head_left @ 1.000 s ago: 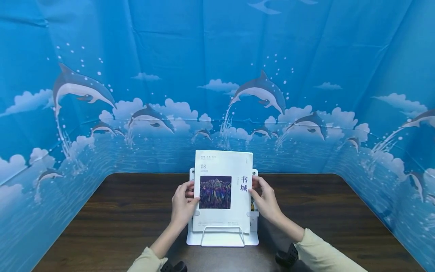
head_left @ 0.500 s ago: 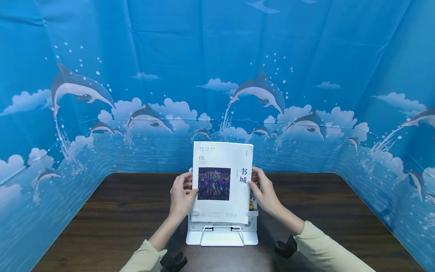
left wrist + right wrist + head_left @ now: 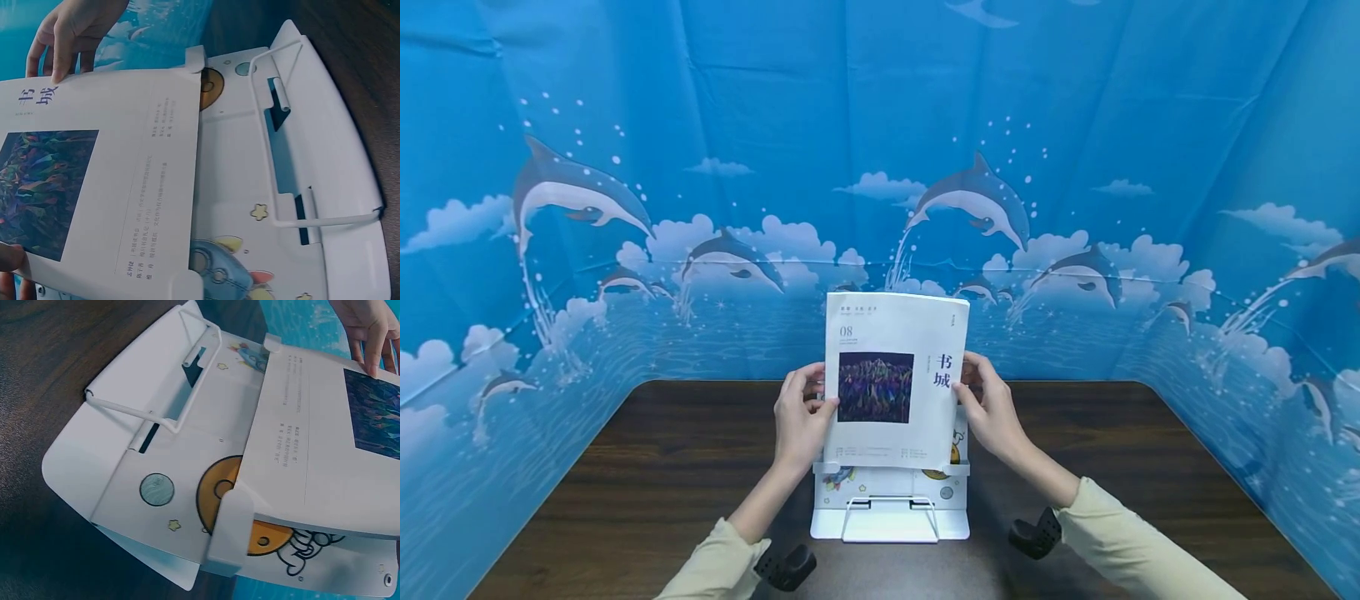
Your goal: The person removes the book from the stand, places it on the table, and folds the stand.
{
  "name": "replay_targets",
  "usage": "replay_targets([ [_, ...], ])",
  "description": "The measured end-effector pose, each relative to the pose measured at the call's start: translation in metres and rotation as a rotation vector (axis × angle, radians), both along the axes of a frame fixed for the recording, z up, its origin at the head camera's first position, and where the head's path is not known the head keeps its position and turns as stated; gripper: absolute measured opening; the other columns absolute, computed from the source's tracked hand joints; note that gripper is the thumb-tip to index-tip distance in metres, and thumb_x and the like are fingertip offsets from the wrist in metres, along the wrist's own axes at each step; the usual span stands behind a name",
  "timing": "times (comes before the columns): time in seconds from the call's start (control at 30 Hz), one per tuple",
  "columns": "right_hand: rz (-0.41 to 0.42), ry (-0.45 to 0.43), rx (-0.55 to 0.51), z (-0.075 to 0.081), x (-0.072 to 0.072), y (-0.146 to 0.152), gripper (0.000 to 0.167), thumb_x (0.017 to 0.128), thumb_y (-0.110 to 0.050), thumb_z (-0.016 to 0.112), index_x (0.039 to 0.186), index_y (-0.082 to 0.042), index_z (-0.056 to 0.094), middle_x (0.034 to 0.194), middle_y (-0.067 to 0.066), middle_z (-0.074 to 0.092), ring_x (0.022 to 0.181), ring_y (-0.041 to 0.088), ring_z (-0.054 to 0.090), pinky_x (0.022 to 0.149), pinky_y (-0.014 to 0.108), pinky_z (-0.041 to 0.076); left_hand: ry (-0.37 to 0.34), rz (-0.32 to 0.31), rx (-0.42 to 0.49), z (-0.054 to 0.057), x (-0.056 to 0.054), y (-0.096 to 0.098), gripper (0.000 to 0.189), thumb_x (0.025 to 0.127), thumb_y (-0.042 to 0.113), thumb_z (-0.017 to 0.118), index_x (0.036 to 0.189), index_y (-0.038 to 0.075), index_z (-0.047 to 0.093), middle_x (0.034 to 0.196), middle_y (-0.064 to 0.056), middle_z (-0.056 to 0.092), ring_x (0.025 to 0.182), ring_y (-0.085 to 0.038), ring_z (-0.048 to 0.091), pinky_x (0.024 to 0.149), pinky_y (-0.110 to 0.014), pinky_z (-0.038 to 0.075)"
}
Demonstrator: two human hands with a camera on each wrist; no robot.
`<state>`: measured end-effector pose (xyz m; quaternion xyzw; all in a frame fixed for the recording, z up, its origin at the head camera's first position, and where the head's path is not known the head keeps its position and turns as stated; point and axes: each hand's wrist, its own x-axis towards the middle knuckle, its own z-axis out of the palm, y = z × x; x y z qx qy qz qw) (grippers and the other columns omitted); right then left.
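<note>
A white magazine (image 3: 880,446) with a dark square picture on its cover is held upright by both hands in front of a white book stand (image 3: 891,523). My left hand (image 3: 801,421) grips its left edge, thumb on the cover and fingers behind. On the opposite edge, my right hand (image 3: 996,412) pinches it the same way. The magazine's lower edge is above the stand's wire page holder (image 3: 275,144), near the two side clips (image 3: 231,528). Cartoon drawings show on the stand's back panel (image 3: 187,494) below it.
The stand rests on a dark wooden table (image 3: 685,467). A blue curtain (image 3: 760,125) printed with dolphins hangs behind and around it. Black devices (image 3: 786,568) are strapped at both wrists.
Both hands have lifted the magazine up the stand, and its bottom edge has risen out from behind the wire holder. More of the printed back panel shows now.
</note>
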<state>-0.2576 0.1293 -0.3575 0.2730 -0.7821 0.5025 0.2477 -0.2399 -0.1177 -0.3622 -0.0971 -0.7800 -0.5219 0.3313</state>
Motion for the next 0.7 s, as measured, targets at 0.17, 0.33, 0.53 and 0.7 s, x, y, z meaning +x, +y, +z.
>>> replay_targets([
  [0.17, -0.008, 0.01, -0.025, 0.005, -0.001, 0.002, 0.04, 0.087, 0.008, 0.051, 0.125, 0.0, 0.043, 0.098, 0.012, 0.056, 0.081, 0.021, 0.056, 0.062, 0.031, 0.053, 0.038, -0.017, 0.012, 0.007, 0.0, 0.002, 0.045, 0.071, -0.015, 0.066, 0.112, -0.004, 0.056, 0.102, -0.016, 0.053, 0.086, -0.024, 0.057, 0.065, -0.026, 0.053],
  [0.33, -0.006, 0.036, -0.033, 0.008, -0.004, 0.005, 0.041, 0.085, 0.01, 0.053, 0.124, 0.003, 0.043, 0.098, 0.016, 0.056, 0.08, 0.024, 0.055, 0.058, 0.036, 0.052, 0.056, -0.037, 0.024, 0.011, 0.001, 0.004, 0.044, 0.07, -0.015, 0.067, 0.112, -0.004, 0.057, 0.101, -0.016, 0.054, 0.085, -0.024, 0.058, 0.064, -0.026, 0.053],
  [0.53, -0.021, 0.035, -0.017, 0.015, -0.003, 0.01, 0.037, 0.086, 0.008, 0.052, 0.122, 0.004, 0.045, 0.099, 0.014, 0.056, 0.081, 0.021, 0.055, 0.059, 0.025, 0.051, 0.061, -0.057, 0.036, 0.015, 0.003, 0.006, 0.046, 0.07, -0.013, 0.069, 0.113, -0.004, 0.058, 0.102, -0.015, 0.055, 0.085, -0.024, 0.058, 0.063, -0.021, 0.052],
  [0.7, -0.028, 0.005, -0.03, 0.027, 0.003, 0.015, 0.037, 0.086, 0.009, 0.052, 0.123, 0.007, 0.045, 0.1, 0.018, 0.057, 0.081, 0.025, 0.056, 0.062, 0.026, 0.052, 0.051, -0.108, 0.057, 0.021, 0.006, 0.01, 0.048, 0.07, -0.014, 0.068, 0.116, -0.005, 0.058, 0.104, -0.016, 0.055, 0.086, -0.026, 0.058, 0.063, -0.02, 0.051],
])
